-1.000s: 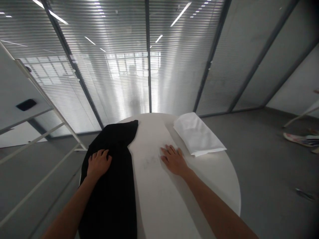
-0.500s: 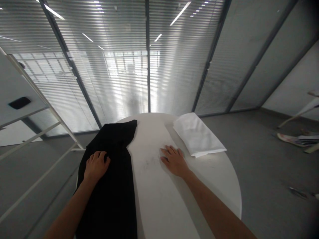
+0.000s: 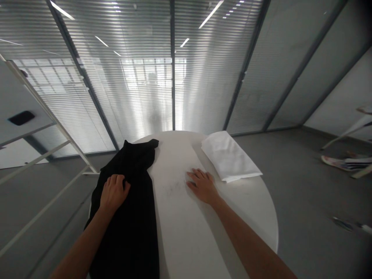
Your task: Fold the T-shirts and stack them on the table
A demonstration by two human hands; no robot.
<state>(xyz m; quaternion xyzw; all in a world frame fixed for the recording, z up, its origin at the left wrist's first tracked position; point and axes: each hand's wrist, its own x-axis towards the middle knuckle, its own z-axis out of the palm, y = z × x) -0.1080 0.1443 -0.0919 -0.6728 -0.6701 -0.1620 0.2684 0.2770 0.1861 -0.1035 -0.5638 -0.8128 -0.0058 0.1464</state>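
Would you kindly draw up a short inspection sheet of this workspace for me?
Surface: round white table, faint smudges on its top.
Job's things: black garment spread along the table's left side.
Clutter: folded white cloth at the far edge.
Hands: left hand on the garment, fingers curled; right hand flat on the table, open.
Cables: nothing seen.
Surroundings: grey floor, slatted glass partition, white metal frame at left, striped shoe at right.

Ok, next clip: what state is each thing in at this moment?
Black cloth, laid out long, unfolded
White towel, folded
Left hand, fingers curled on the cloth
Right hand, open, flat on the table
Blinds, lowered
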